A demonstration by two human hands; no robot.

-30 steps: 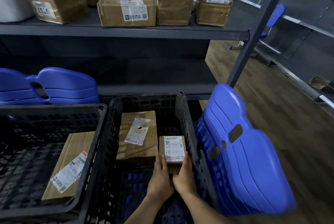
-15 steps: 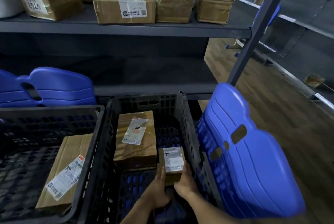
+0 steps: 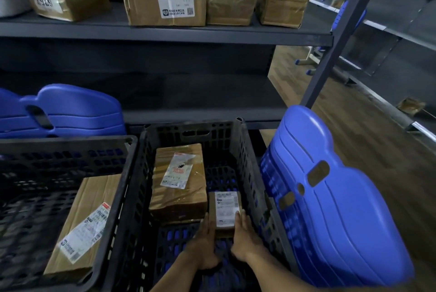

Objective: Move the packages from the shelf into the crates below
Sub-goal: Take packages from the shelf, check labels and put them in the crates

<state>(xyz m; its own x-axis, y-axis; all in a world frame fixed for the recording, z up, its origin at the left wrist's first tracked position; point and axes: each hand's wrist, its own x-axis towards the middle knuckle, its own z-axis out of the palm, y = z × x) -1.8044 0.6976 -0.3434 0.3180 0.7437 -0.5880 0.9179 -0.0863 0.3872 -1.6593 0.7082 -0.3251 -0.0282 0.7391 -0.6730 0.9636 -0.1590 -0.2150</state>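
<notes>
Risk: the small brown cardboard package [image 3: 226, 211] could tip or land askew if it is let go now, since I cannot tell whether its base bears on the floor of the black plastic lattice crate [image 3: 188, 130].
Cause: it is narrow and held only at its near end, so an uneven release would let the far end drop or knock the larger brown taped parcel [image 3: 179, 188] just beside it.
Second risk: knuckles catching on the crate's right wall, because the right hand has little room there.
Package look: a plain box with tape-glossed card and a white printed label covering most of its top. The corners look sound, and it is probably light.
Package place: low inside the crate, in the near right part, alongside the right wall.
Left hand [image 3: 204, 244]: fingers straight, laid flat against the package's left side and pressing inward.
Right hand [image 3: 244, 235]: thumb over the top edge of the label and fingers down the right side, clasping the box.
Left of the crate: a second black crate [image 3: 70, 143] holding one flat brown parcel [image 3: 82, 228].
Above and behind the crate: a grey metal shelf [image 3: 165, 34] with several brown boxes [image 3: 165, 6] not yet moved.
Right of the crate: a stack of blue plastic seat shells [image 3: 330, 197] close against the wall.
</notes>
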